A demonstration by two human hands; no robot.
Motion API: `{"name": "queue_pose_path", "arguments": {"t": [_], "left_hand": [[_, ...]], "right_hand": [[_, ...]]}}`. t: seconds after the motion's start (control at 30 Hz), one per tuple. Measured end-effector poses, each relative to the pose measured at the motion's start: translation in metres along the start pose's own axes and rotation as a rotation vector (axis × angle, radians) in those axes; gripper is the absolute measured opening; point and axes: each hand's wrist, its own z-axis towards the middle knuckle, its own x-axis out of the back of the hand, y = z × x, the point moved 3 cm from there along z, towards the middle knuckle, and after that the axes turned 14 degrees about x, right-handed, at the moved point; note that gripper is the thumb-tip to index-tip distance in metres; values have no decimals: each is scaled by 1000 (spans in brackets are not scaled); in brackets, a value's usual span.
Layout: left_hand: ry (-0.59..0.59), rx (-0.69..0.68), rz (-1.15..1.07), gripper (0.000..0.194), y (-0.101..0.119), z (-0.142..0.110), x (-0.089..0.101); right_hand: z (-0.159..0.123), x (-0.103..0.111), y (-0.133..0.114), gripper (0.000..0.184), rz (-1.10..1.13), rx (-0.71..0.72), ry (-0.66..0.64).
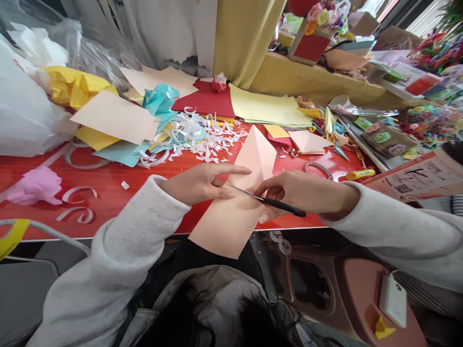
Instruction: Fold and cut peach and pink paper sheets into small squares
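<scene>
A long sheet of peach paper (pixel 224 229) slants across the table edge, its near end over my lap. Its far part is folded to a point (pixel 253 149). My left hand (pixel 202 183) pinches the sheet's left edge between thumb and fingers, with the index finger stretched over it. From the right, my right hand (pixel 289 193) is closed around black-handled scissors (pixel 280 206). Their thin metal blades lie across the middle of the sheet, the tip close to my left thumb. How far the blades are apart, I cannot tell.
White paper shreds (pixel 195 135) and coloured sheets (pixel 269 106) cover the back of the red table (pixel 119 180). A pink crumpled paper (pixel 36 185) lies left. On the right are a tape ring (pixel 318 168) and a yellow tool (pixel 360 174). A stool (pixel 376 289) carries a white device (pixel 393 300).
</scene>
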Motion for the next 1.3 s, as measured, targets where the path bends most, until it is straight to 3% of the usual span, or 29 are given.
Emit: {"name": "queue_pose_path", "arguments": {"t": [0.17, 0.4, 0.57, 0.87, 1.17, 1.3], "left_hand": [[-1, -28, -51, 53, 1, -1, -1], [48, -7, 17, 57, 0, 0, 1], [15, 11, -4, 58, 3, -3, 0], [-31, 63, -150, 61, 2, -3, -1], [4, 123, -312, 59, -1, -3, -3], [16, 148, -274, 60, -2, -3, -3]], "right_hand": [[3, 13, -6, 51, -17, 19, -102], [7, 8, -5, 52, 61, 64, -12], [5, 0, 4, 54, 161, 64, 35], [3, -3, -3, 38, 228, 208, 19], [3, -8, -6, 29, 228, 220, 160], [2, -10, -5, 28, 208, 205, 175]]}}
